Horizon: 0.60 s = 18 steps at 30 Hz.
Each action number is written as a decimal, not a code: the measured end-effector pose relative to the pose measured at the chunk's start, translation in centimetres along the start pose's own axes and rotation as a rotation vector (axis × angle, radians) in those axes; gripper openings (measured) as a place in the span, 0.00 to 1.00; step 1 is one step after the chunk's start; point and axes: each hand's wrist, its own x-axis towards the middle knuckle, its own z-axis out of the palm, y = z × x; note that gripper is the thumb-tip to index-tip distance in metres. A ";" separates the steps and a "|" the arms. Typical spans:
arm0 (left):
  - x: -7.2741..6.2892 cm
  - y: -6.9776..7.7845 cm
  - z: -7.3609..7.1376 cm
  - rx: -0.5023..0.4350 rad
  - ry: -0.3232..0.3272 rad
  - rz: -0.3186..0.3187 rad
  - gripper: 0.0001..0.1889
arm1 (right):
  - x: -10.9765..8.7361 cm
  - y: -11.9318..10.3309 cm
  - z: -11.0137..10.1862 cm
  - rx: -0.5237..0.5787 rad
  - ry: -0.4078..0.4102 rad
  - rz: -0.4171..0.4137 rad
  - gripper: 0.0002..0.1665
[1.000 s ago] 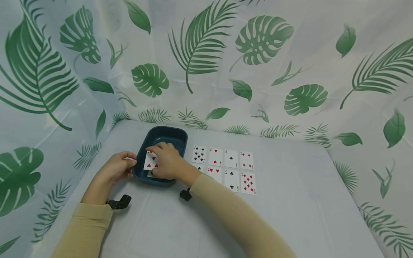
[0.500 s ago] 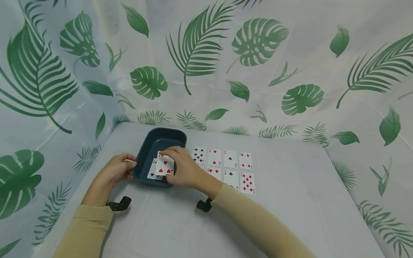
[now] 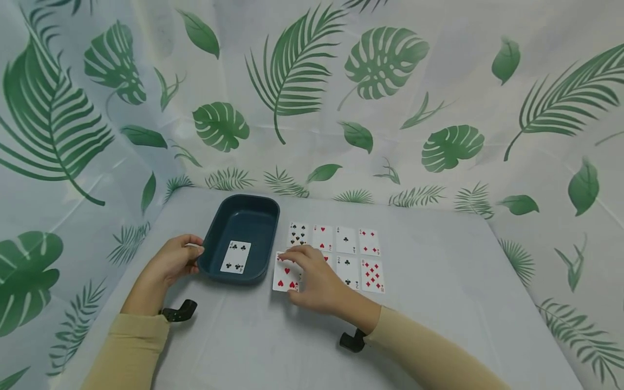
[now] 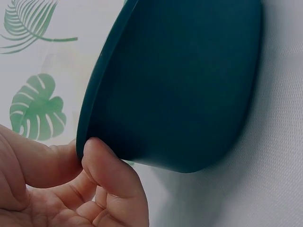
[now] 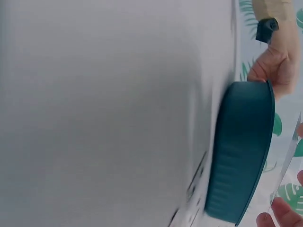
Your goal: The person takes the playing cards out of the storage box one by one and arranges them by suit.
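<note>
A dark blue rectangular bin (image 3: 241, 225) lies at the left of the table, with a four of clubs (image 3: 235, 257) face up inside. My left hand (image 3: 176, 259) pinches the bin's left rim between thumb and fingers, seen closely in the left wrist view on the bin wall (image 4: 180, 85). To the right of the bin, my right hand (image 3: 317, 279) holds a hearts playing card (image 3: 286, 275) by its edges, above the near left end of the laid-out cards. In the right wrist view this card (image 5: 285, 163) appears almost edge-on between the fingertips.
Two rows of face-up cards lie right of the bin, including a seven of spades (image 3: 297, 234), ace of clubs (image 3: 345, 240) and eight of diamonds (image 3: 372, 275). My right hand covers part of the near row. A leaf-patterned cloth (image 3: 302, 141) rises behind the table.
My right hand has lifted the hearts card out of the bin and carried it right, to the left end of the card rows. The left hand stays on the rim.
</note>
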 end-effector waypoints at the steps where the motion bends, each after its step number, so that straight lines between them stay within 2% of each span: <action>1: 0.0 0.0 0.0 0.000 0.002 0.000 0.18 | -0.4 0.2 -0.1 -0.003 0.000 0.016 0.41; 10: 0.1 -0.3 0.0 -0.004 0.012 -0.008 0.19 | -3.7 2.0 -1.0 -0.040 -0.004 0.129 0.41; 18: 0.2 -0.2 0.0 -0.009 0.009 -0.010 0.19 | -5.6 3.1 -1.0 -0.053 -0.067 0.223 0.43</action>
